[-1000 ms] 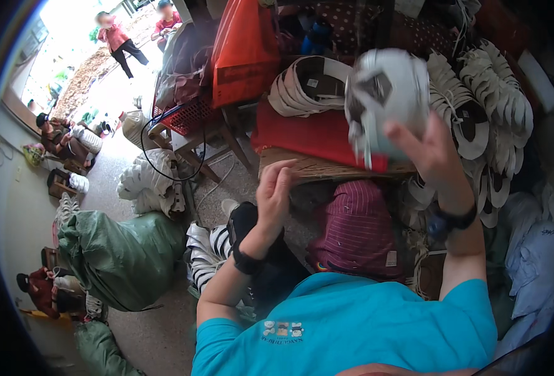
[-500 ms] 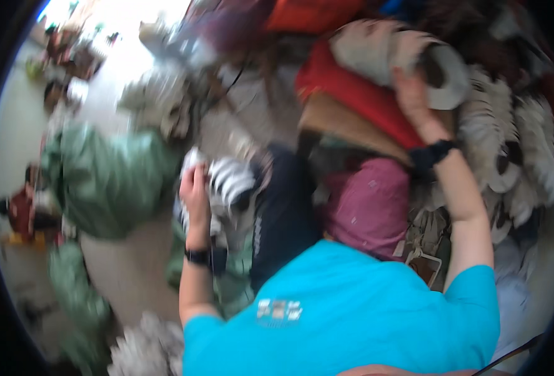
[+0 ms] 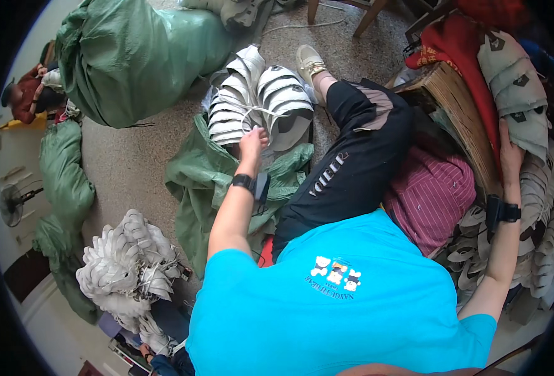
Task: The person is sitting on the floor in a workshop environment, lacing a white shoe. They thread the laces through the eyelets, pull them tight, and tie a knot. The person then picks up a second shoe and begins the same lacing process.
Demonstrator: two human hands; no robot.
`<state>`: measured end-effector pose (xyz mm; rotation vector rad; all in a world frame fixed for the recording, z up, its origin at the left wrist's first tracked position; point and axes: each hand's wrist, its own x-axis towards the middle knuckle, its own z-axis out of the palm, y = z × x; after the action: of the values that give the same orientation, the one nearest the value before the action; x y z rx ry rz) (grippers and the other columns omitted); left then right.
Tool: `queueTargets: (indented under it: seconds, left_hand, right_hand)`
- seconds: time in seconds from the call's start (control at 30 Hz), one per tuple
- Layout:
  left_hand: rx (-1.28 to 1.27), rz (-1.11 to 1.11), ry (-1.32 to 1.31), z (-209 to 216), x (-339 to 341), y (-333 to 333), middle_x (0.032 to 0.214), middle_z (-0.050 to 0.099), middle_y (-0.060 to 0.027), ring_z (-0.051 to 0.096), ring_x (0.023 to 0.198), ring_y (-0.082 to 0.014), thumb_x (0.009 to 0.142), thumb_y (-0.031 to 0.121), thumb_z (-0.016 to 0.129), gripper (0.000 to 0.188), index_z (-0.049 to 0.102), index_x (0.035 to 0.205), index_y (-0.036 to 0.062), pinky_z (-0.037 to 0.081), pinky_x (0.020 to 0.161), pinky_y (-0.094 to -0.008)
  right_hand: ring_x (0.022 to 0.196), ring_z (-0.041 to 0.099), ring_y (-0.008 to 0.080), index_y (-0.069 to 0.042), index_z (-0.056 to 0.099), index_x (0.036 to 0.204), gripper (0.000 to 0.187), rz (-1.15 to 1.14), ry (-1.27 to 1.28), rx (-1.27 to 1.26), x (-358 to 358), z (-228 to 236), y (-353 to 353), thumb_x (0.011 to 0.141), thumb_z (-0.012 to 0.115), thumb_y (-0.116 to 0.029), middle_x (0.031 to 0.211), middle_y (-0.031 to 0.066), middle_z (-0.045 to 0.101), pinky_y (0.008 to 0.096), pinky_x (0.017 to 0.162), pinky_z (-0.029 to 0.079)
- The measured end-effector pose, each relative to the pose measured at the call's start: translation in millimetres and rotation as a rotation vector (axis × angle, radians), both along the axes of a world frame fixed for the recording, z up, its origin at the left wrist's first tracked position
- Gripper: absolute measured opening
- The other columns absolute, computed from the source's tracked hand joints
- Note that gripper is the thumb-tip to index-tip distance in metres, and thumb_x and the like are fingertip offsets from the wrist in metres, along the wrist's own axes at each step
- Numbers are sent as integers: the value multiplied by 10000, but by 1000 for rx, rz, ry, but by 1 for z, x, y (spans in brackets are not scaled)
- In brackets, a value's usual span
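Three green sacks, one fan

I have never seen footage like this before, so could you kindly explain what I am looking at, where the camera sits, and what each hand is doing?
There is no machine here. A person in a turquoise shirt wears a wide fisheye camera on the head, looking down, so straight edges bend. The left hand reaches down to a tied bundle of white curved shoe-upper pieces lying on an open green sack on the floor; whether it grips the string is unclear. The right hand rests flat against a stack of grey-white pieces piled at the right. A full green sack and another white bundle lie nearby.
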<state>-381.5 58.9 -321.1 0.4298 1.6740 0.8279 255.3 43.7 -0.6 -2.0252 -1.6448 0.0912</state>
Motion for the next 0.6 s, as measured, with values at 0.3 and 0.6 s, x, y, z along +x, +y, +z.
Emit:
queueTargets:
  seconds: [0.3,0.6]
  left_hand:
    - [64,267,-139,-14,50,73,868,669,-65,608,748,-157,866,264,748,288,676,932,-6,492,687,-295]
    - [117,45,143,-24,47,61,660,584,-9,508,542,-128,827,103,654,106,622,732,68,393,488,-315]
  right_hand:
    - [1173,547,191,52,615,1225,567,-75,6,-146,5,2,-22,942,641,-439,1254,119,638,271,1051,344]
    - [1028,606,192,86,665,1059,687,-308,275,-316,7,-5,-18,902,614,-581,1023,167,698,279,943,422]
